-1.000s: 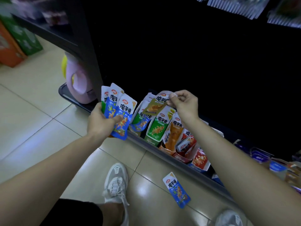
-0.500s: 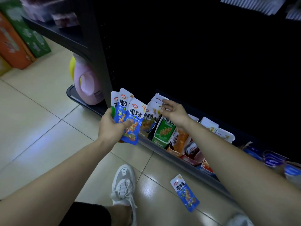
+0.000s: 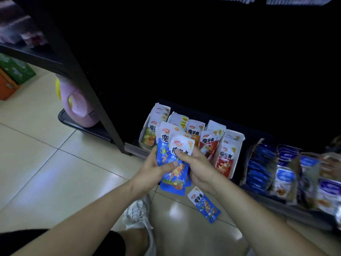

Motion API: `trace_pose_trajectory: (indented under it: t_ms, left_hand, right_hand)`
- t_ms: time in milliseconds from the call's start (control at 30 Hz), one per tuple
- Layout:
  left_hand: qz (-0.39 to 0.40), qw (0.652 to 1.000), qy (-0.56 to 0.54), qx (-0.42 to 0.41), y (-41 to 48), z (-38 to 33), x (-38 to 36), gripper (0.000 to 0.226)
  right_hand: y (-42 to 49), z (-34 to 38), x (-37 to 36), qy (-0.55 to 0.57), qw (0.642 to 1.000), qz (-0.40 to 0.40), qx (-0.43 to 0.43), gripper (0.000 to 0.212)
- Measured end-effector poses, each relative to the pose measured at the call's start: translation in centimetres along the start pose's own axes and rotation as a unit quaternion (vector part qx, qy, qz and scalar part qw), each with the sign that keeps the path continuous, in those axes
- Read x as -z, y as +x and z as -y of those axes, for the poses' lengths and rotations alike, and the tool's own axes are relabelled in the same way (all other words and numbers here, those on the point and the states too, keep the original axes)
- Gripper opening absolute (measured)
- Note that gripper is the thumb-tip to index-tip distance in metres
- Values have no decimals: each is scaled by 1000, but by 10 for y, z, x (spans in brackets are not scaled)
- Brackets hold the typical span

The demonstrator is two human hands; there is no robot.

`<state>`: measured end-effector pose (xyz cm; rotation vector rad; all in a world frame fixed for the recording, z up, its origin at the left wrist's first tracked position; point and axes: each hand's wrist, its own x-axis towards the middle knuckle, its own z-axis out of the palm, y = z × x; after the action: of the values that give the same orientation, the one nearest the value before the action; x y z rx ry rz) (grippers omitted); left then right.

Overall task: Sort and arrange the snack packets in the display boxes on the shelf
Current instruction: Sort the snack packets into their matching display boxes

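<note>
Before the bottom shelf's front edge, a stack of blue snack packets is gripped by both hands — left hand thumb pressed on its face, right hand fingers curled over the top. One fallen blue packet is seen on the floor tiles.

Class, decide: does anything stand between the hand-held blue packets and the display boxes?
Nothing visible does. The blue packets, gripped by the left hand and right hand, sit directly before the display boxes, which already hold upright packets.
</note>
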<state>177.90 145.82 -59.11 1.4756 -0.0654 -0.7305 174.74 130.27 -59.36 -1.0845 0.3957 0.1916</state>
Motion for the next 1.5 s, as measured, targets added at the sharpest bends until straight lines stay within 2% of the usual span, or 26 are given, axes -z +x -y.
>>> trace_pose_trajectory:
  t_ms: [100,200,300,400,500,667,733,867,1033,1167,1333,1400,1500]
  left_hand:
    - [-5,993,115,-15,-2,6,-21,49]
    - [-26,999,29,28,-2,1,-41,20]
    - [-6,998,-36,56,1,-3,-53,28]
    - [-7,999,-1,36,7,0,-67,30]
    - [-45,997,35,43,12,2,-85,46]
    - [-56,995,28,74,15,-1,-104,21]
    - [-46,995,21,91,15,-2,-107,16]
    - [-50,996,45,61,15,-4,-110,8]
    - [-101,995,21,18,21,-6,-106,11]
    - [-88,995,50,-1,21,-3,-106,13]
    - [-65,993,90,-31,19,1,-107,15]
    - [-81,990,106,-48,21,1,-101,14]
    - [-108,987,111,-52,24,3,-88,13]
  right_hand:
    - [-17,-3,22,21,1000,-21,1,34]
    - [-28,-6,40,81,995,-52,-16,33]
    - [-38,-8,55,187,979,-62,-43,36]
    - [-51,-12,71,205,976,-36,-55,49]
    - [-61,-16,83,192,979,-40,-53,48]
    - [-70,-10,103,226,971,-68,-50,40]
    - [-71,-9,110,265,960,-68,-57,44]
    - [-72,-11,122,314,944,-86,-61,52]
    - [-73,-13,136,308,943,-112,-63,29]
    - [-72,-26,142,301,942,-110,-95,37]
    - [-73,-36,144,267,957,-84,-82,41]
    - [-72,-31,152,248,959,-120,-67,40]
    - [-67,-17,175,162,945,-284,14,39]
